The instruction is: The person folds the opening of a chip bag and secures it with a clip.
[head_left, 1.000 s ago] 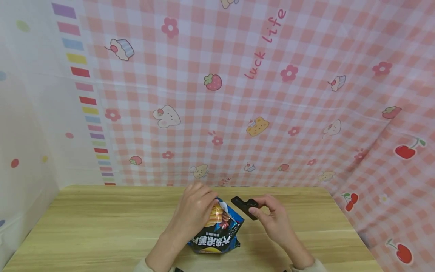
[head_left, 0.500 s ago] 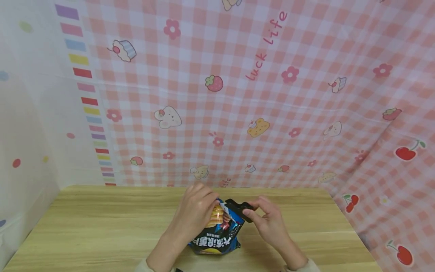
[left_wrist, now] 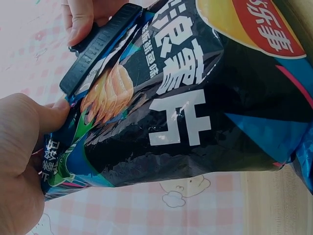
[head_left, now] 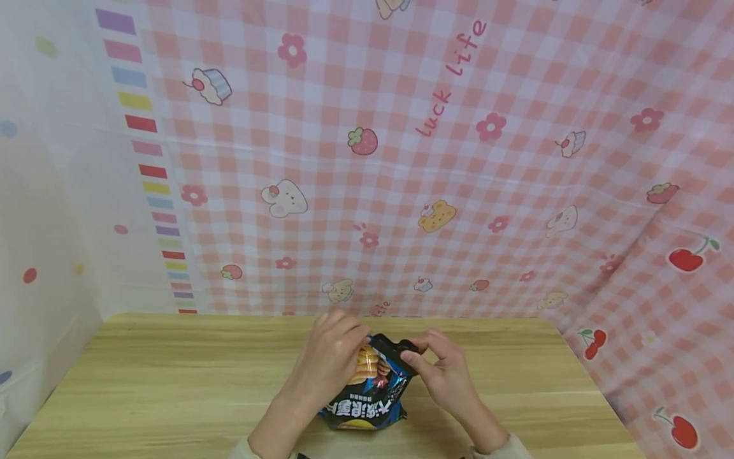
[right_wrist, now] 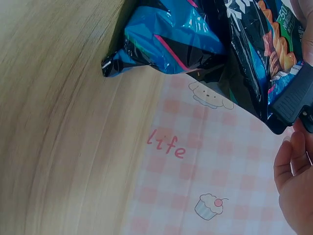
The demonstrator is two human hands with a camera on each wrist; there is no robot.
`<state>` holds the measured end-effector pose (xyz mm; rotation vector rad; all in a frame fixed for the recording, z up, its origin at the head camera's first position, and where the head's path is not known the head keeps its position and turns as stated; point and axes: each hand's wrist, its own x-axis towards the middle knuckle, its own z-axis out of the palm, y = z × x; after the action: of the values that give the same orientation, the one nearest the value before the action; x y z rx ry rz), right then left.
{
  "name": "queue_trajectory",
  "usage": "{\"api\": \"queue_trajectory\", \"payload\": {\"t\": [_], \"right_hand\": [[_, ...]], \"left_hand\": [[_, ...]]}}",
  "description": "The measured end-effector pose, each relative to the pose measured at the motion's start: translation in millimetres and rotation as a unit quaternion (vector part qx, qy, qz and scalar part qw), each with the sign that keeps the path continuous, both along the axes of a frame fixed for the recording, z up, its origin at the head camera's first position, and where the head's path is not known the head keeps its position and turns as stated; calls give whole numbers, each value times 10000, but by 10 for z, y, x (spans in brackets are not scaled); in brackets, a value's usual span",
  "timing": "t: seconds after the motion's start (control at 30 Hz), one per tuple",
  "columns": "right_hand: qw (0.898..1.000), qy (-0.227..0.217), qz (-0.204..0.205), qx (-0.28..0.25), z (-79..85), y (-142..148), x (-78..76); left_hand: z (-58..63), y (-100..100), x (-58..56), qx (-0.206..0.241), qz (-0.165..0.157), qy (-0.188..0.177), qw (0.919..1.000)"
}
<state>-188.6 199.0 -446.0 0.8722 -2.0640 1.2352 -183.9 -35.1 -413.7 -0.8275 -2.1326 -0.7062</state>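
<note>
A black and blue bag of potato chips (head_left: 367,398) stands upright on the table, its top edge folded over. My left hand (head_left: 329,357) pinches the top left corner; in the left wrist view the thumb of that left hand (left_wrist: 22,147) presses on the bag (left_wrist: 161,122). A black bag clip (head_left: 392,347) lies across the folded top edge, and my right hand (head_left: 444,370) grips its handle between thumb and fingers. The right wrist view shows the clip (right_wrist: 296,95) over the bag's edge, beside the curled fingers of the right hand (right_wrist: 298,181).
The wooden table (head_left: 189,382) spreads around the bag. A pink checkered cloth (head_left: 321,159) with cartoon prints hangs behind and at the right, and a pale dotted cloth (head_left: 51,242) hangs at the left.
My right hand has moved left with the bag clip, from beside the bag onto its folded top edge. The left hand stays at the bag's corner.
</note>
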Motion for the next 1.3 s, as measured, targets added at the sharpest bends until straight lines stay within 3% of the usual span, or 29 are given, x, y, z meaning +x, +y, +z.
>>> {"api": "queue_trajectory", "payload": {"t": [0.63, 1.3], "right_hand": [[9997, -238, 64, -91, -7, -91, -33], [9981, -601, -126, -35, -55, -83, -29]], "left_hand": [[0, -8, 9, -80, -13, -77, 9999], [-6, -6, 16, -144, 26, -54, 9999]]}}
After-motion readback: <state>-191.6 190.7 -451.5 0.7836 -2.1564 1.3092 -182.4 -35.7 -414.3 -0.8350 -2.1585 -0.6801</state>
